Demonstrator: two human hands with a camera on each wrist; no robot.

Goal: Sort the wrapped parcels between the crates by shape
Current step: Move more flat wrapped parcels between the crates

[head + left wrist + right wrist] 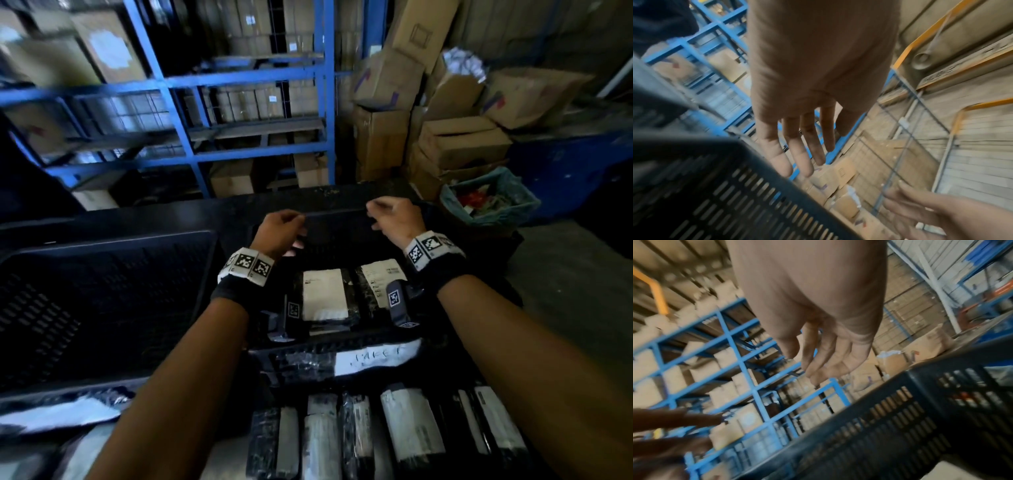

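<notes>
Both hands hover empty over the middle black crate (339,219). My left hand (284,228) is near its far left corner, and the left wrist view shows that hand (803,154) with straight fingers. My right hand (390,217) is near the far right corner; the right wrist view shows its fingers (818,368) loosely curled around nothing. Flat wrapped parcels with white labels (323,294) lie in this crate. Several roll-shaped wrapped parcels (411,425) lie side by side in the nearest crate. The left black crate (102,291) shows only its slotted floor.
Blue shelving (239,78) loaded with cardboard boxes stands behind the crates. Loose cardboard boxes (455,137) pile up at the back right beside a lined bin (520,198). Grey plastic bags (58,414) lie at the lower left. Concrete floor (565,291) shows on the right.
</notes>
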